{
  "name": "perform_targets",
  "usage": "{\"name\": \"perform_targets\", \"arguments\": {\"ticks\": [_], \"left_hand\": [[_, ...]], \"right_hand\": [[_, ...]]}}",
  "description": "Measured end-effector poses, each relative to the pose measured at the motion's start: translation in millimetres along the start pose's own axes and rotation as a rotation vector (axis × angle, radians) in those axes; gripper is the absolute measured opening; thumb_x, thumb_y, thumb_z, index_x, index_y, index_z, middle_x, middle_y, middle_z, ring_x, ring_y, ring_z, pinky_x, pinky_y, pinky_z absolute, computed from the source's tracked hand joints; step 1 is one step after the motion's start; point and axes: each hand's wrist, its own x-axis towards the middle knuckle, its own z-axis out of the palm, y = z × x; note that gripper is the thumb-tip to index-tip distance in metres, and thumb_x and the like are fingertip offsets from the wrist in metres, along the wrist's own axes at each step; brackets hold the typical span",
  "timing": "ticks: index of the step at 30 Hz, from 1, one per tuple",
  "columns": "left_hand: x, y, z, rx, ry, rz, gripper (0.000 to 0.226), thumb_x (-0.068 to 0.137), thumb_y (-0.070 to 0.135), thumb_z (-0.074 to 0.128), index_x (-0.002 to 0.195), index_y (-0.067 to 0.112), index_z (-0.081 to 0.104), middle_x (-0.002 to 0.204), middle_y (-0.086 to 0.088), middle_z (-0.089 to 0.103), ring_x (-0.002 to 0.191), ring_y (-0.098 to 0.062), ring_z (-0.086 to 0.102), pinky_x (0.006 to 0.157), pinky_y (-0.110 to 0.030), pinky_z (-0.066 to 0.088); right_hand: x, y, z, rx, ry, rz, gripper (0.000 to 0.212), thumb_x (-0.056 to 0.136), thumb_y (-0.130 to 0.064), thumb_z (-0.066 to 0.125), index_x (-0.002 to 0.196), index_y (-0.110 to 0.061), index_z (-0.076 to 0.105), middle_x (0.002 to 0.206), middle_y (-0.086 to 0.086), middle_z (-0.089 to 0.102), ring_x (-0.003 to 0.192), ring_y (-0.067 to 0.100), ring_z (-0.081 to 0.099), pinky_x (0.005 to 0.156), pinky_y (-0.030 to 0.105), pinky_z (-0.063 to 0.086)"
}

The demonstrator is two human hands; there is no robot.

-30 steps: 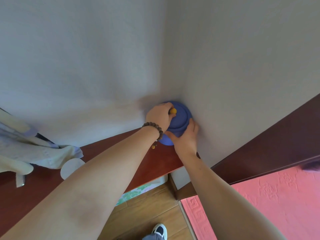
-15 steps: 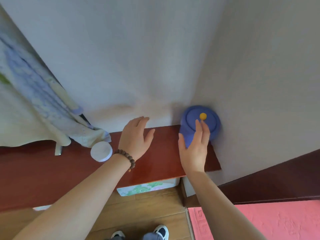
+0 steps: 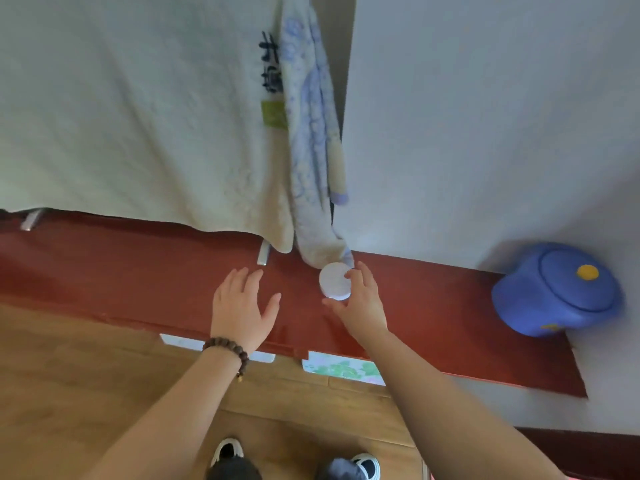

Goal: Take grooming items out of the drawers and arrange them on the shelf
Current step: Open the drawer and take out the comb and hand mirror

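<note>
A long red-brown shelf (image 3: 433,306) runs along the white wall. On it, under the hanging towels, stands a small white round jar (image 3: 333,279). My right hand (image 3: 362,303) holds this jar, thumb at its near edge and fingers along its right side. My left hand (image 3: 240,306), with a bead bracelet on the wrist, hovers flat and empty over the shelf to the left of the jar. A blue round container (image 3: 557,289) with a yellow knob on its lid sits at the shelf's right end, in the wall corner.
A cream towel (image 3: 138,116) and a blue-patterned towel (image 3: 311,150) hang down to the shelf behind the jar. Below the shelf's front edge show a white and green patterned box (image 3: 341,370), the wooden floor (image 3: 86,393) and my shoes.
Both hands left the blue container in the corner and moved left along the shelf. My right hand now holds the white jar; the view has swung left and down.
</note>
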Motion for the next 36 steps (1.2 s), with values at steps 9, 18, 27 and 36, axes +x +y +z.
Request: {"name": "perform_targets", "arguments": {"ticks": [9,18,27,36], "left_hand": [[22.8,-119.3,-29.1,-0.044,-0.099,-0.019,0.058,0.092,0.049,0.046,0.14,0.017,0.041,0.15,-0.012,0.036,0.144,-0.029,0.022,0.116,-0.045,0.024],[49.4,-189.5,-54.2,-0.057,-0.107,0.02,0.059,0.091,0.048,0.047,0.141,0.017,0.04,0.149,-0.012,0.038,0.143,-0.029,0.025,0.115,-0.048,0.026],[55.3,-205.8,-56.9,-0.039,-0.091,-0.048,0.06,0.091,0.05,0.047,0.141,0.018,0.038,0.15,-0.011,0.036,0.143,-0.029,0.023,0.115,-0.048,0.026],[62.3,-226.8,-60.1,-0.002,-0.054,-0.072,0.061,0.09,0.051,0.046,0.142,0.021,0.036,0.151,-0.008,0.036,0.144,-0.026,0.022,0.116,-0.047,0.024]], "right_hand": [[17.7,-31.1,53.6,-0.063,0.237,0.248,0.05,0.082,-0.03,0.071,0.12,-0.005,0.05,0.141,0.009,0.041,0.127,0.031,0.035,0.092,0.042,0.041],[-10.4,-122.8,96.9,0.08,0.395,0.152,0.043,0.075,-0.032,0.077,0.106,-0.014,0.055,0.123,0.002,0.054,0.116,0.024,0.043,0.083,0.027,0.033],[11.0,-185.2,139.6,0.17,0.207,-0.02,0.048,0.076,-0.034,0.075,0.116,-0.021,0.051,0.137,-0.005,0.043,0.123,0.018,0.042,0.091,0.028,0.041],[46.4,-199.6,174.5,0.085,0.072,-0.015,0.063,0.077,-0.033,0.075,0.13,-0.017,0.047,0.145,-0.001,0.037,0.13,0.021,0.039,0.1,0.037,0.043]]}}
